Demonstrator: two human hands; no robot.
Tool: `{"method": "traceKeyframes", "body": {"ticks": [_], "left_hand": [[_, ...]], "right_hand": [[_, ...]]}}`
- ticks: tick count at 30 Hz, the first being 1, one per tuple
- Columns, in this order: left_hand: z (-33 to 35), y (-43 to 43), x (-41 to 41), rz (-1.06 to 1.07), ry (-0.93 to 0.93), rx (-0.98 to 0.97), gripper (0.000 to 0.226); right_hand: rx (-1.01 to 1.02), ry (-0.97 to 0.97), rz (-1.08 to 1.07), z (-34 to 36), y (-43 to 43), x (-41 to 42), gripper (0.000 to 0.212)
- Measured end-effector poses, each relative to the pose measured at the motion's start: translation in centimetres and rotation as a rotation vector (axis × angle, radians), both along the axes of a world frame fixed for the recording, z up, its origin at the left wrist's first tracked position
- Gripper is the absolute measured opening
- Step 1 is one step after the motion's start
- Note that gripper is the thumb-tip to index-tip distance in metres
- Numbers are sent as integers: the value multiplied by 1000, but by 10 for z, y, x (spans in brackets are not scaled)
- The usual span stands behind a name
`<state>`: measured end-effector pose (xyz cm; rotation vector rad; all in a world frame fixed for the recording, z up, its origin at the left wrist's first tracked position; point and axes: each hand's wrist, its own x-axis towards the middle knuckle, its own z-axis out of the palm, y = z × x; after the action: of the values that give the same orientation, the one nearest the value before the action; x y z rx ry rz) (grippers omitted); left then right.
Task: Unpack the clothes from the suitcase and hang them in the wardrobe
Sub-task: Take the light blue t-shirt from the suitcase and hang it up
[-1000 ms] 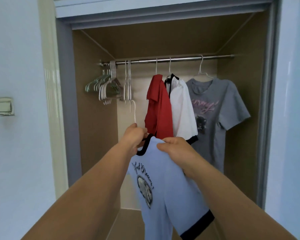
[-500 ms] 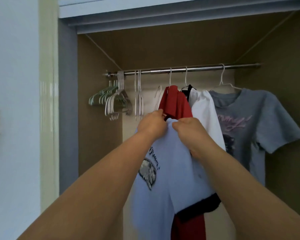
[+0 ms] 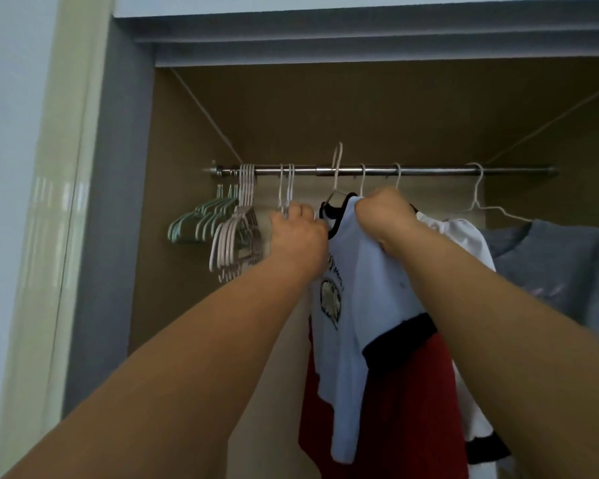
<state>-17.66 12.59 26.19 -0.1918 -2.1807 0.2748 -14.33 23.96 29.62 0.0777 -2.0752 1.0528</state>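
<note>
Two fists, left hand (image 3: 298, 233) and right hand (image 3: 384, 216), clutch the pale blue shirt (image 3: 370, 271) by its shoulders; its hanger hook (image 3: 337, 157), above the rail (image 3: 429, 171), could miss and drop it.

Open space runs above the rail (image 3: 429, 171) up to the wardrobe ceiling (image 3: 360, 108). We find two bare stretches along it: one between the thin empty hangers (image 3: 286, 188) and the hook of the red shirt (image 3: 412, 409), crossed by the raised hanger hook (image 3: 338, 157) of the light blue shirt (image 3: 370, 271); a wider one between the white shirt (image 3: 464, 233) and the grey shirt (image 3: 561, 264). Bunched empty hangers (image 3: 236, 233) crowd the left end.
</note>
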Motion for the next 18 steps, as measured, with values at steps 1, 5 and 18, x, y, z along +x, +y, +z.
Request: {"method": "traceKeyframes", "body": {"ticks": [1,5,18], "left_hand": [[2,-1,-2,-4,-18,21,52],[7,-3,-7,-22,-73,72,50],[-4,-9,-18,-53,-132,74,48]], "right_hand": [[13,-10,-26,5,-2,-7,23],[52,-26,-75,16,-7,-30,18],[152,-78,-149,-4,-2,-67,24]]}}
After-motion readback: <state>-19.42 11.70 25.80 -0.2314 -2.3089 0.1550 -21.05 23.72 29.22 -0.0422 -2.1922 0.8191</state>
